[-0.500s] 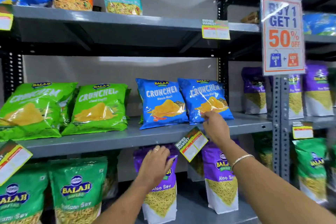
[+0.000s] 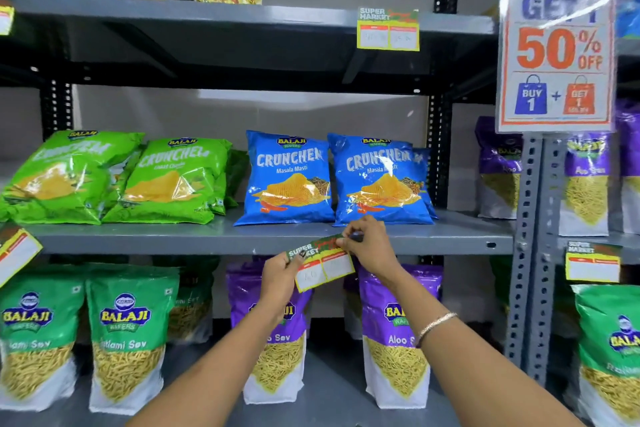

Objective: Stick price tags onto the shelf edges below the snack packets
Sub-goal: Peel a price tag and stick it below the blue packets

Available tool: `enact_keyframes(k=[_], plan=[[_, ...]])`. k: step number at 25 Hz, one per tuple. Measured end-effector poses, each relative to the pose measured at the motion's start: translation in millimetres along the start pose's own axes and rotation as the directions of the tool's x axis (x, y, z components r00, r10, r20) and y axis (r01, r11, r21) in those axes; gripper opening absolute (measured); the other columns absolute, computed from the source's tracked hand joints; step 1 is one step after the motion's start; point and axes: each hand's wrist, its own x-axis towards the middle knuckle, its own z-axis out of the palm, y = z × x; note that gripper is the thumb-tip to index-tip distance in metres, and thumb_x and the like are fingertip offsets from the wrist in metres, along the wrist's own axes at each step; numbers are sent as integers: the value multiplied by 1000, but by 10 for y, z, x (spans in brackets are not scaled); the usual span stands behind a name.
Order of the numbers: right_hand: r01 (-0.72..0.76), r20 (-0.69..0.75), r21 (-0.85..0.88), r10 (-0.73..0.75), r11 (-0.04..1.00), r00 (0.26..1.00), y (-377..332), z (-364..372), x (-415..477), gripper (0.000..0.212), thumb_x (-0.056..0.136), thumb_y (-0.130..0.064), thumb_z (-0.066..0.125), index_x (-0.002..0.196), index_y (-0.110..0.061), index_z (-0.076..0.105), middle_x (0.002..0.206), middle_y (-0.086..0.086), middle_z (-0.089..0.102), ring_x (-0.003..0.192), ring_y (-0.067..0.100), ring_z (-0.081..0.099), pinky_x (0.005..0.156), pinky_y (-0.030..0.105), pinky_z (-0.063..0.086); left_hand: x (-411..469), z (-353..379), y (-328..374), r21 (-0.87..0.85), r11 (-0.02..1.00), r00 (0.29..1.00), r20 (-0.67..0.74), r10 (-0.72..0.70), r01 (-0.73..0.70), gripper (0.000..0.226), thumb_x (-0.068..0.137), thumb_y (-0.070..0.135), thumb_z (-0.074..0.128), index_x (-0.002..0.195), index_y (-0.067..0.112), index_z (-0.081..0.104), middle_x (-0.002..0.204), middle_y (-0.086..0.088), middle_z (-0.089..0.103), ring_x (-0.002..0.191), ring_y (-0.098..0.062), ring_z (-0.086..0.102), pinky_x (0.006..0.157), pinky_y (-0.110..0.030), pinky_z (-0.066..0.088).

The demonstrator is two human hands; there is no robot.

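The fingers [image 2: 300,257] of the left hand [image 2: 280,279] are pinched together on the lower left corner of the price tag [image 2: 321,262], while the fingers [image 2: 346,242] of the right hand [image 2: 372,246] are closed on its upper right corner, pressing that corner against the front edge of the middle shelf [image 2: 207,238]. The tag sits tilted, its right end higher than its left, and most of it hangs below the shelf edge, in front of the purple Aloo Sev packets [image 2: 398,340] on the shelf beneath. A thin bracelet [image 2: 437,322] circles the right wrist. Directly above the hands, two blue Crunchem packets [image 2: 289,180] lean upright on the middle shelf, with green Crunchem packets [image 2: 173,180] to their left. Green Ratlami Sev packets [image 2: 126,336] stand at lower left. Another price tag [image 2: 388,29] is already stuck to the top shelf edge, and a "Buy 1 Get 1" sign [image 2: 557,42] hangs on the upright post at right.
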Motion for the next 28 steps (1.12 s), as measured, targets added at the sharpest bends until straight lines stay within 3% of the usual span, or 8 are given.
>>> enact_keyframes(k=[5,11,16,20,22,23,25,28], plan=[[63,-129,126,-47,990,991,268,-106,1,37,97,10,79,76,-11,57,90,8,49,101,24,49,66,16,41,-91,188,308,211,973,987,-104,122,-98,76,108,5,67,49,22,22,52,2,20,52,-13,16,41,-27,24],[76,-118,102,-64,992,991,320,-98,0,70,96,14,78,60,-34,40,103,13,48,101,24,47,67,18,35,-90,256,304,305,949,991,-87,106,-75,79,105,8,73,47,21,21,51,1,18,51,-15,14,51,-35,10],[56,-118,31,-52,998,992,288,-101,-27,71,96,15,78,60,-34,40,102,11,48,101,22,46,69,-7,43,-73,250,320,308,949,993,-83,88,-58,79,105,11,73,46,19,20,50,-1,19,49,-16,15,51,-36,10],[0,-113,-24,-3,1000,994,245,-109,-81,44,97,15,75,71,-17,61,104,14,50,103,26,47,81,9,52,-77,230,330,439,898,987,-148,57,14,72,104,28,75,49,15,32,52,-6,39,52,-27,43,52,-36,27],[-16,-136,-116,0,993,991,222,-81,-124,16,100,9,75,115,3,71,124,23,57,121,35,51,107,38,55,-86,184,362,587,808,969,-169,180,-48,46,100,39,78,70,13,55,84,-14,73,89,-39,70,72,-42,48],[-12,-131,-199,-15,980,991,197,-73,-134,34,103,0,76,135,2,65,140,22,59,135,38,49,117,45,49,-109,149,390,654,750,954,-152,259,-100,32,99,42,78,92,14,64,113,-14,76,114,-38,69,87,-44,50],[4,-98,-308,-35,951,995,101,-65,-149,54,108,-22,73,157,-10,53,163,13,55,155,34,40,131,47,33,-85,101,423,779,605,941,-63,331,-161,56,99,48,75,142,17,59,157,-9,57,151,-31,48,118,-44,40],[12,3,-369,-12,929,1000,16,-34,-115,53,111,-32,65,160,-18,52,173,3,52,168,23,33,141,47,14,21,87,481,808,544,957,76,281,-224,73,102,53,68,164,23,43,183,0,27,172,-25,14,139,-50,14]])
